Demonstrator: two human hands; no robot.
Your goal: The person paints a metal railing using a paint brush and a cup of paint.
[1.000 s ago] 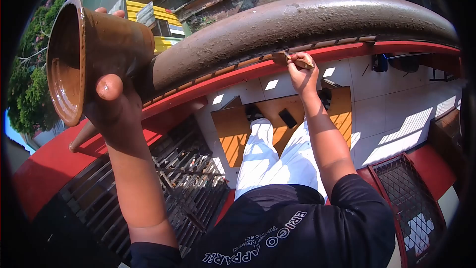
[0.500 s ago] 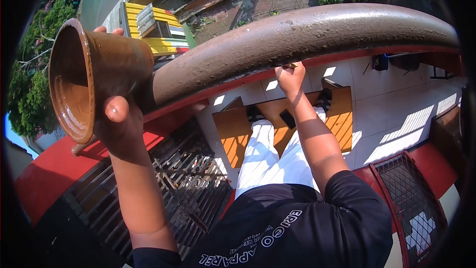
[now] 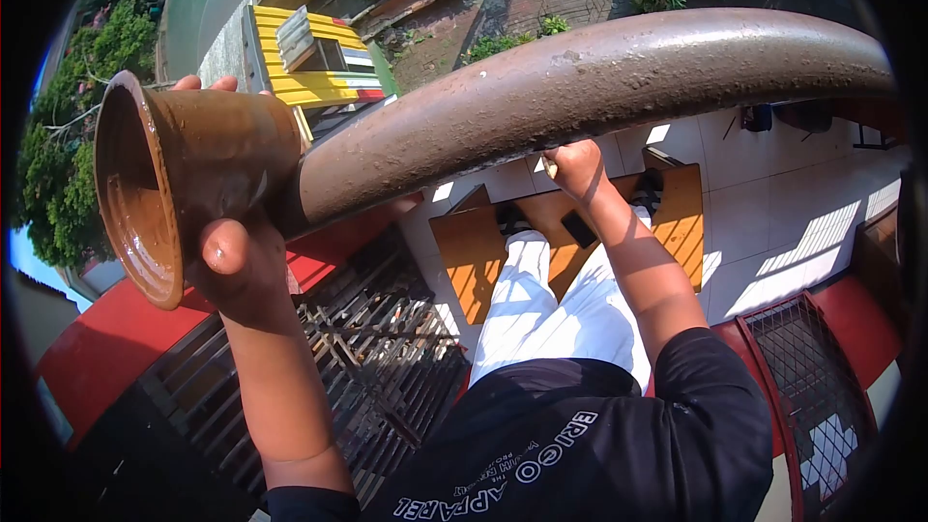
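Observation:
My left hand (image 3: 237, 256) is wrapped around a brown flared cup (image 3: 227, 140), its thumb on the near side and fingertips showing over the far side. The cup is tilted with its mouth to the left, and its inner wall is wet and glossy brown. It overlaps the left end of a thick, curved brown pipe rail (image 3: 599, 72), whose surface is rough and spotted. Just under the rail's lower edge, my right hand (image 3: 580, 172) is closed around a thin thing with a pale, wood-coloured end (image 3: 550, 165). The rest of that thing is hidden by the hand and rail.
Below me, my feet stand on an orange wooden bench (image 3: 464, 256) with a dark phone (image 3: 578, 229) between them. Pale floor tiles (image 3: 744, 193) surround it. Metal slats (image 3: 358, 358) lie lower left, a mesh panel (image 3: 807, 377) lower right. Beyond the rail is a yellow structure (image 3: 280, 48).
The view has shifted slightly. My right hand has come a little down and right, showing more of the pale end in it. The cup stays in my left hand, slightly lower in view.

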